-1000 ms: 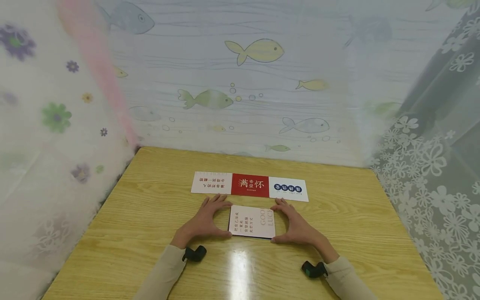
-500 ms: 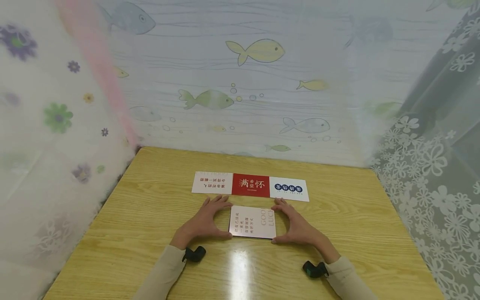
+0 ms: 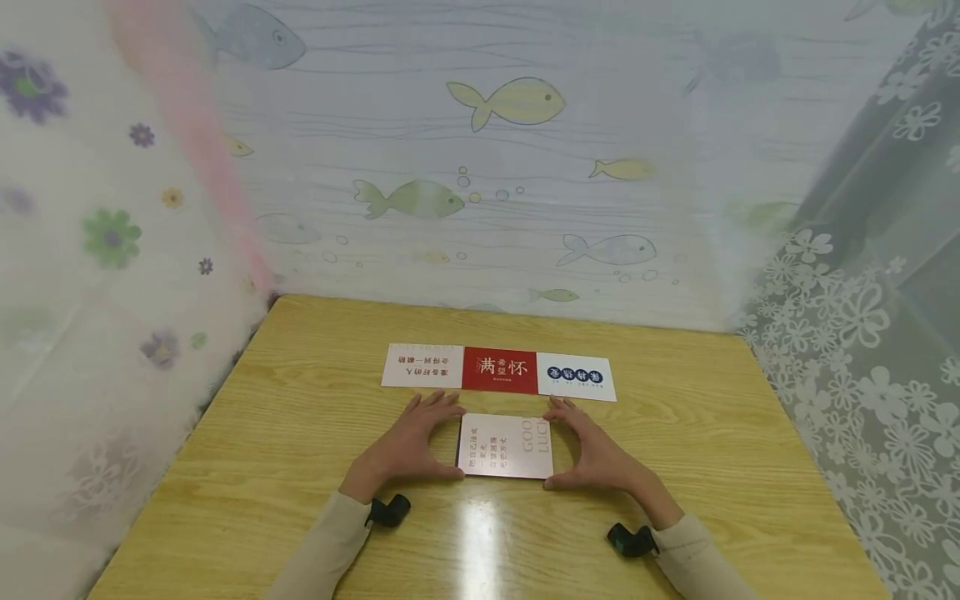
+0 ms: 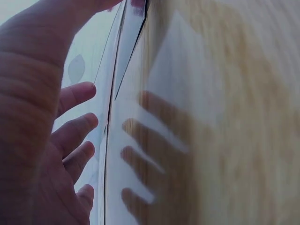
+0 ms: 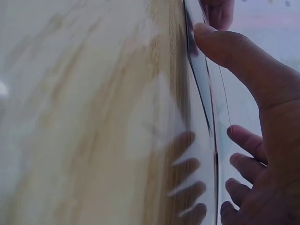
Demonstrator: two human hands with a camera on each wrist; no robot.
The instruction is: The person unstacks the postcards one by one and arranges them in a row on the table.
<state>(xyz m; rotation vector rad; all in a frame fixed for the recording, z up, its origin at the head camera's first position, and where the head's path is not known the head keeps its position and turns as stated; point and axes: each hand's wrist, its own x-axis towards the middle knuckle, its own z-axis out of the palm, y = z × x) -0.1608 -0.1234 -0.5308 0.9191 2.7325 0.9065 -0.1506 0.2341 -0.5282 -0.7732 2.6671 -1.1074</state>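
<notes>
White between left hand and right hand pinching it, the lucky card near the red card is probably getting straightened, next needing gentle placing.

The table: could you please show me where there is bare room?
The table is bare left of the left hand, right of the right hand, and beyond the three cards. Crowded: between the hands, around the GOOD LUCK card.
</notes>
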